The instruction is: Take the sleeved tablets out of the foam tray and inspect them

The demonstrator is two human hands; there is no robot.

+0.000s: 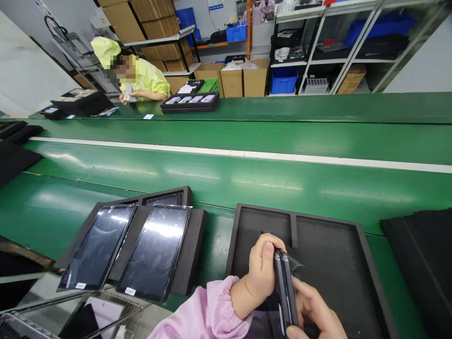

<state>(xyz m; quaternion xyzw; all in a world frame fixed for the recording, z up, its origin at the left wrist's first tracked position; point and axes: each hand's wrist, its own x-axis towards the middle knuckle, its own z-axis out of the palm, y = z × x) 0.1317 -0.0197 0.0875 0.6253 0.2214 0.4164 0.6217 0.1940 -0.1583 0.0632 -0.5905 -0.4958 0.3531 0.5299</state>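
Two thin dark tablets are held face to face and upright, seen nearly edge-on, with a bit of clear film sticking out at their upper right. My left hand, in a pink sleeve, is closed around their upper left side. Against the lower right side, my right hand grips them between thumb and fingers. Beneath both hands lies a black foam tray with divided compartments. To the left, two film-covered tablets with small white labels lean on another black foam tray, which holds a further tablet partly hidden behind them.
A green work surface with a white strip runs across. Black foam sheets lie at the right. Below left is a wire rack. Across the bench, a person in yellow handles a white object beside a black tray.
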